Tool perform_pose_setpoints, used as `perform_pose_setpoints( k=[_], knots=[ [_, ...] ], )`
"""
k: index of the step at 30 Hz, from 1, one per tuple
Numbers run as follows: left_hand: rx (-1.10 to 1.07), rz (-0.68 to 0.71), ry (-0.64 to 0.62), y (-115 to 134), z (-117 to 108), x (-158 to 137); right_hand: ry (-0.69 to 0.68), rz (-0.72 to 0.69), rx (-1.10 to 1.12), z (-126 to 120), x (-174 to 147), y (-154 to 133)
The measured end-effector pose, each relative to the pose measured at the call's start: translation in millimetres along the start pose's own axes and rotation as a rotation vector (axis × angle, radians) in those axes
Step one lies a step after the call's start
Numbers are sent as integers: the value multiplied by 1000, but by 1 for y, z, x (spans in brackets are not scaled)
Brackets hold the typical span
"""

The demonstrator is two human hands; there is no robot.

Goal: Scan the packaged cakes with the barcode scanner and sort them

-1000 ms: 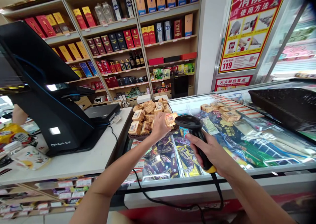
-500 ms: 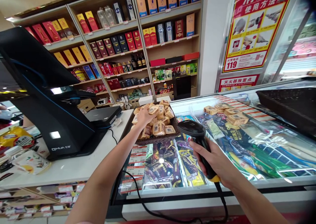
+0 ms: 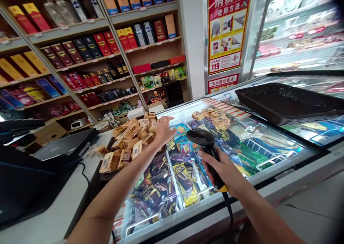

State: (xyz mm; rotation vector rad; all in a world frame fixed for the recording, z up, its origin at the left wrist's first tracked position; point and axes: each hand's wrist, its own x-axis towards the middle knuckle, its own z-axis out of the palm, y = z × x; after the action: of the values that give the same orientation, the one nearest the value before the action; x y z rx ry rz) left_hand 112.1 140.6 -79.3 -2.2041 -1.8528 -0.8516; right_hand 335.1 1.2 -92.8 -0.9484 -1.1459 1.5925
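My right hand (image 3: 224,168) grips a black handheld barcode scanner (image 3: 202,138) by its handle, its head tilted over the glass freezer top. A cable runs down from the yellow-edged base. My left hand (image 3: 163,130) reaches over the right edge of a dark woven basket (image 3: 107,176), fingers spread and holding nothing I can see. Small packaged snacks (image 3: 131,131) in beige wrappers with printed labels are heaped in that basket. Several like packs (image 3: 220,120) lie on the glass beyond the scanner.
The freezer (image 3: 161,222) holds wrapped ice creams under its glass. An empty-looking dark tray (image 3: 285,100) rests on its right part. A black checkout machine (image 3: 24,176) stands at left on a white counter. Behind are shelves of boxed bottles (image 3: 80,50).
My left hand has moved right, off the middle of the heaped packs to the basket's edge. The view has turned right. My right hand still holds the scanner.
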Motion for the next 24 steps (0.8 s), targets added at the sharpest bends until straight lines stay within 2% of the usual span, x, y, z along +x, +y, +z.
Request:
perform_pose_setpoints(
  k=[4, 9, 13, 16, 18, 21, 24],
  knots=[
    [-87, 48, -114, 51, 69, 31, 106, -4, 20, -39, 0, 1],
    [-278, 8, -258, 107, 152, 68, 191, 0, 40, -76, 0, 3],
    [-369, -76, -296, 141, 193, 79, 244, 25, 42, -91, -3, 3],
    [-390, -118, -275, 149, 200, 74, 287, 33, 41, -94, -8, 2],
    [-406, -120, -263, 145, 193, 66, 302, 39, 37, -93, -10, 2],
    [-409, -82, -263, 125, 166, 48, 275, 34, 33, -85, -12, 4],
    [-387, -61, -230, 97, 125, 21, 210, 22, 38, -70, -13, 3]
  ],
)
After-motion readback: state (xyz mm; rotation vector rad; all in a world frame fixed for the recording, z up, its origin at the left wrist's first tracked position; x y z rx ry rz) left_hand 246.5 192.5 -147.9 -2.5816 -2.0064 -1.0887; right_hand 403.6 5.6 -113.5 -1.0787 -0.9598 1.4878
